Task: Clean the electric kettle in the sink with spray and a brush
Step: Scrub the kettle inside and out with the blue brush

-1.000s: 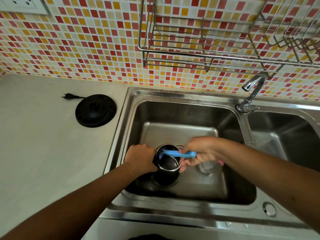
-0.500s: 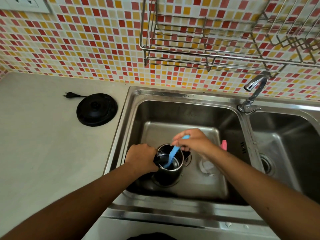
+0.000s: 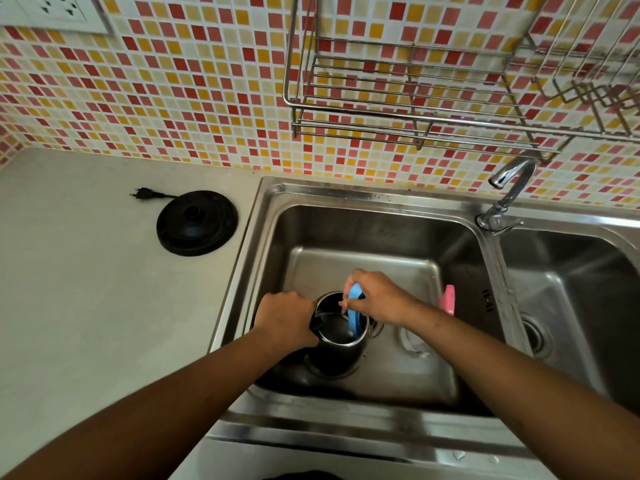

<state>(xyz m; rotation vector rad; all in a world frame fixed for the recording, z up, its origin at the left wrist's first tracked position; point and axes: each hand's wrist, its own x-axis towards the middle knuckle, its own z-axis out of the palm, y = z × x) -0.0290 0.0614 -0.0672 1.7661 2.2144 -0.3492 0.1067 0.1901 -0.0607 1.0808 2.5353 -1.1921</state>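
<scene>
Kettle (image 3: 334, 358) is standing upright in the sink (image 3: 363, 199) — my left hand (image 3: 285, 320) is curling round its left side, my right hand (image 3: 379, 299), directly above the mouth, is pinching the brush (image 3: 354, 318) — pointing steeply down inside.

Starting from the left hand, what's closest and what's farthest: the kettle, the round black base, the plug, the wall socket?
1. The kettle: the left hand grips it, in the sink.
2. The round black base: on the counter, back and to the left.
3. The plug: just past the base, farther left.
4. The wall socket: high up, top left corner.
</scene>
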